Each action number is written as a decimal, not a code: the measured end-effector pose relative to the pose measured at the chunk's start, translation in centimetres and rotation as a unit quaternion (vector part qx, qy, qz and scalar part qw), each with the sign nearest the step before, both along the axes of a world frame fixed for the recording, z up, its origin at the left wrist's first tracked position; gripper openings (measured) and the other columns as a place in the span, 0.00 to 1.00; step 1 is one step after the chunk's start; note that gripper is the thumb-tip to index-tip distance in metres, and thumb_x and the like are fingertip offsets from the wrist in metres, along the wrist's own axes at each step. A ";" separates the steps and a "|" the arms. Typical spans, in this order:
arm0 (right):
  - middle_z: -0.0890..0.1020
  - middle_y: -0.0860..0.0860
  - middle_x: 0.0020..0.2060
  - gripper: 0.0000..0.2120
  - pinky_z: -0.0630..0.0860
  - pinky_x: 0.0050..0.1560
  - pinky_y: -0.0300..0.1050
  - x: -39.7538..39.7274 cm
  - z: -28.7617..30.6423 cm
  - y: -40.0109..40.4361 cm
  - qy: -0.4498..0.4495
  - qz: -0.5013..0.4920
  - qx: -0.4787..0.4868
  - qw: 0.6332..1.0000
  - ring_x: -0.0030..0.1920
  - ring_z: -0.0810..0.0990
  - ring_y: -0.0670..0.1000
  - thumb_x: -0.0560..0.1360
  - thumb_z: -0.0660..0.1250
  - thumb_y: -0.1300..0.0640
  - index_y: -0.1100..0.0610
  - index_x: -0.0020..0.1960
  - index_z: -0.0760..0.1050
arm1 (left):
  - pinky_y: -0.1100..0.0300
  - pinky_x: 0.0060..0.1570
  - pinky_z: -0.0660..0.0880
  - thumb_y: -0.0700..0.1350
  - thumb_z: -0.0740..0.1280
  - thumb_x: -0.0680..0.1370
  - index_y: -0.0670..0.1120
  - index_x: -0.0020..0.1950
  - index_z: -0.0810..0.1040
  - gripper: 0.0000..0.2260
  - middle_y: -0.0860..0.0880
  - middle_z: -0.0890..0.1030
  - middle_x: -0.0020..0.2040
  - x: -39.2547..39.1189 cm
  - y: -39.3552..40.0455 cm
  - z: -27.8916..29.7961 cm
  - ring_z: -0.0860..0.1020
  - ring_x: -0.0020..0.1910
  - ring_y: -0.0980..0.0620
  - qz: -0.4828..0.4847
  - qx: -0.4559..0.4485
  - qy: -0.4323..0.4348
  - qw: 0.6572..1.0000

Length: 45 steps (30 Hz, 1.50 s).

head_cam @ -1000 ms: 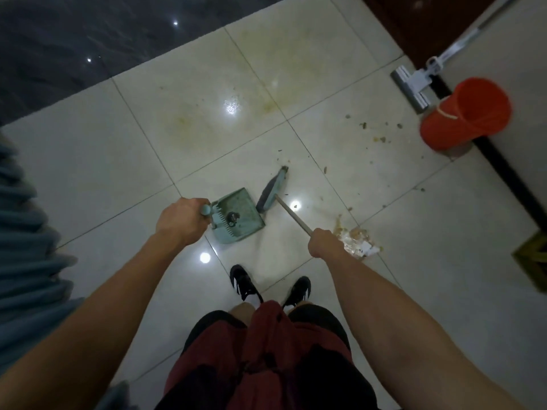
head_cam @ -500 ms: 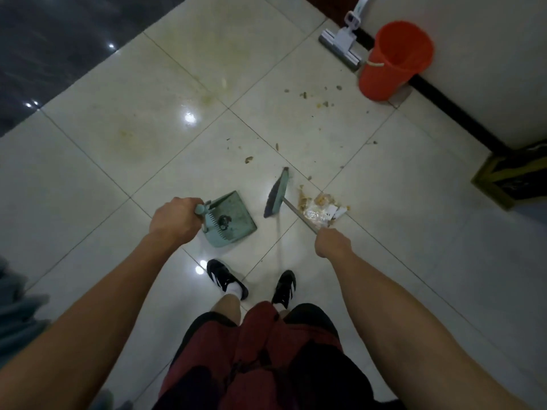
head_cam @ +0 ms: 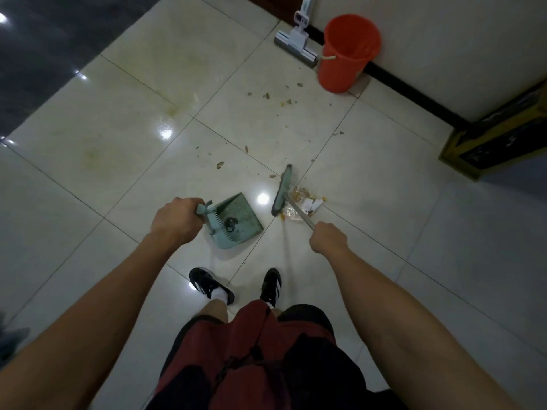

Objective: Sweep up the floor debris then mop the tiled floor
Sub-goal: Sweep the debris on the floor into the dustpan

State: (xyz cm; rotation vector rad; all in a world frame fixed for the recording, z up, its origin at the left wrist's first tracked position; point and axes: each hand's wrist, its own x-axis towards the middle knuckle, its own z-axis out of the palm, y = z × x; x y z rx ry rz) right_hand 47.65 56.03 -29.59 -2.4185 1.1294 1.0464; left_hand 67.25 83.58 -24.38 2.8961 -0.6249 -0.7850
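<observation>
1. Your left hand (head_cam: pixel 174 221) is curled around the top of the dustpan handle (head_cam: pixel 204 216), and your right hand (head_cam: pixel 328 238) is wrapped around the metal broom handle (head_cam: pixel 299 213). Both grips look firm, which suits this step.
2. The step in hand appears to be gathering the debris pile (head_cam: pixel 302 204) into the dustpan (head_cam: pixel 236 221). The pile of pale scraps and crumbs lies on the tiled floor (head_cam: pixel 118 113) just on the far side of the broom head (head_cam: pixel 282 189), which stands between pile and pan.
3. As I judge it, you should lift the broom head over the pile and set the bristles down on its right, so the stroke pulls the scraps left toward the pan. Pushing from where it stands now would drive them away.
4. Keep the pan's front lip flat against the tile and facing the pile; a raised lip lets fine crumbs slip under.
5. Use short, low strokes. The light wrapper pieces may skid or flutter on the glossy tile if you flick.
6. Scattered bits (head_cam: pixel 281 99) lie farther off, toward the red bucket (head_cam: pixel 346 54), with a few between them and the pan. Draw those in afterwards, likely as a second pass.
7. Containers: the dustpan already holds a small dark clump (head_cam: pixel 230 223) near its comb teeth; the rest of its tray looks bare. The bucket stands upright by the wall, just beside the mop head (head_cam: pixel 296 48); I cannot tell whether it holds water.
8. Mopping has not begun; yellowish stains (head_cam: pixel 174 110) wait on the tiles to your left.
</observation>
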 end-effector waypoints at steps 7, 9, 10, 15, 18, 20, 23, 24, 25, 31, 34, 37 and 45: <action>0.79 0.55 0.56 0.17 0.73 0.45 0.45 2.9 0.1 2.6 -0.022 0.015 0.009 1.000 0.53 0.80 0.55 0.76 0.61 0.60 0.57 0.64 0.73 | 0.55 0.36 0.72 0.49 0.69 0.78 0.55 0.48 0.80 0.01 0.48 0.81 0.43 1.0 2.9 0.9 0.78 0.39 0.45 0.027 -0.008 -0.002 1.000; 0.79 0.55 0.56 0.17 0.75 0.48 0.46 4.4 0.1 3.8 -0.029 0.027 0.014 0.999 0.54 0.80 0.56 0.76 0.61 0.59 0.56 0.64 0.73 | 0.54 0.37 0.74 0.49 0.68 0.78 0.55 0.48 0.80 0.02 0.48 0.81 0.43 1.6 4.7 1.1 0.78 0.40 0.45 0.044 -0.006 0.001 0.999; 0.79 0.55 0.58 0.16 0.76 0.50 0.47 5.3 0.1 4.5 -0.030 0.034 0.016 0.999 0.56 0.80 0.56 0.76 0.61 0.59 0.56 0.64 0.73 | 0.53 0.39 0.77 0.49 0.68 0.78 0.54 0.48 0.80 0.02 0.47 0.81 0.44 2.0 5.8 1.2 0.79 0.40 0.44 0.053 -0.006 0.004 0.999; 0.79 0.57 0.61 0.16 0.75 0.55 0.49 10.7 0.3 9.1 -0.056 0.079 0.023 0.995 0.60 0.78 0.58 0.79 0.60 0.58 0.58 0.65 0.74 | 0.53 0.40 0.77 0.48 0.69 0.78 0.54 0.47 0.80 0.01 0.48 0.81 0.43 5.0 12.7 1.7 0.79 0.41 0.45 0.115 -0.016 0.014 0.993; 0.78 0.58 0.62 0.16 0.77 0.58 0.49 14.7 0.7 12.4 -0.057 0.098 0.036 0.993 0.60 0.78 0.58 0.79 0.60 0.59 0.60 0.66 0.74 | 0.55 0.39 0.75 0.49 0.70 0.77 0.53 0.45 0.81 0.01 0.48 0.81 0.42 7.3 17.1 2.1 0.79 0.40 0.44 0.165 -0.027 0.013 0.986; 0.79 0.58 0.61 0.17 0.78 0.58 0.50 17.5 1.1 14.4 -0.054 0.108 0.044 0.992 0.59 0.79 0.58 0.79 0.60 0.61 0.60 0.67 0.73 | 0.55 0.39 0.77 0.49 0.71 0.76 0.52 0.45 0.81 0.02 0.48 0.81 0.42 8.8 19.9 2.4 0.79 0.40 0.44 0.203 -0.036 0.010 0.979; 0.80 0.57 0.58 0.17 0.80 0.54 0.49 21.2 1.6 16.8 -0.057 0.129 0.044 0.989 0.54 0.81 0.57 0.78 0.60 0.62 0.59 0.66 0.74 | 0.53 0.42 0.79 0.48 0.71 0.76 0.52 0.45 0.81 0.02 0.47 0.82 0.43 10.7 23.6 2.9 0.80 0.41 0.44 0.233 -0.037 0.006 0.972; 0.81 0.57 0.56 0.17 0.81 0.53 0.49 22.3 1.7 17.4 -0.055 0.133 0.044 0.989 0.53 0.82 0.57 0.78 0.61 0.62 0.59 0.65 0.75 | 0.53 0.43 0.79 0.48 0.71 0.76 0.52 0.45 0.81 0.02 0.47 0.82 0.43 11.3 24.5 3.0 0.80 0.41 0.44 0.237 -0.037 0.005 0.971; 0.81 0.57 0.55 0.16 0.81 0.53 0.49 23.2 1.8 18.0 -0.051 0.136 0.044 0.988 0.52 0.82 0.56 0.78 0.61 0.62 0.60 0.64 0.76 | 0.53 0.43 0.79 0.48 0.72 0.76 0.52 0.45 0.81 0.02 0.47 0.82 0.43 11.8 25.2 3.1 0.80 0.41 0.43 0.241 -0.037 0.003 0.970; 0.80 0.56 0.51 0.12 0.81 0.49 0.48 27.8 1.6 20.8 -0.052 0.159 0.045 0.985 0.48 0.82 0.55 0.78 0.61 0.61 0.59 0.59 0.74 | 0.54 0.41 0.77 0.48 0.70 0.77 0.53 0.46 0.81 0.01 0.48 0.82 0.42 14.7 26.8 2.8 0.79 0.40 0.44 0.237 -0.034 -0.007 0.971; 0.80 0.56 0.51 0.11 0.81 0.49 0.48 30.0 1.2 21.1 -0.055 0.163 0.055 0.984 0.48 0.82 0.56 0.78 0.60 0.61 0.59 0.58 0.75 | 0.51 0.43 0.80 0.48 0.69 0.78 0.54 0.47 0.81 0.01 0.47 0.82 0.44 16.5 26.6 2.7 0.80 0.41 0.43 0.229 -0.028 -0.006 0.973; 0.81 0.57 0.52 0.11 0.81 0.50 0.49 32.5 0.7 20.7 -0.060 0.154 0.070 0.984 0.50 0.82 0.57 0.78 0.61 0.61 0.59 0.58 0.75 | 0.51 0.43 0.80 0.47 0.69 0.78 0.54 0.47 0.80 0.02 0.47 0.82 0.43 18.6 25.6 2.6 0.80 0.40 0.44 0.229 -0.023 -0.006 0.973; 0.80 0.59 0.50 0.11 0.82 0.47 0.50 39.9 -1.1 16.9 -0.064 0.092 0.155 0.981 0.48 0.82 0.59 0.76 0.61 0.63 0.63 0.57 0.75 | 0.56 0.37 0.74 0.49 0.71 0.78 0.55 0.48 0.81 0.00 0.50 0.80 0.41 24.7 21.2 1.6 0.78 0.38 0.48 0.254 -0.006 0.007 0.967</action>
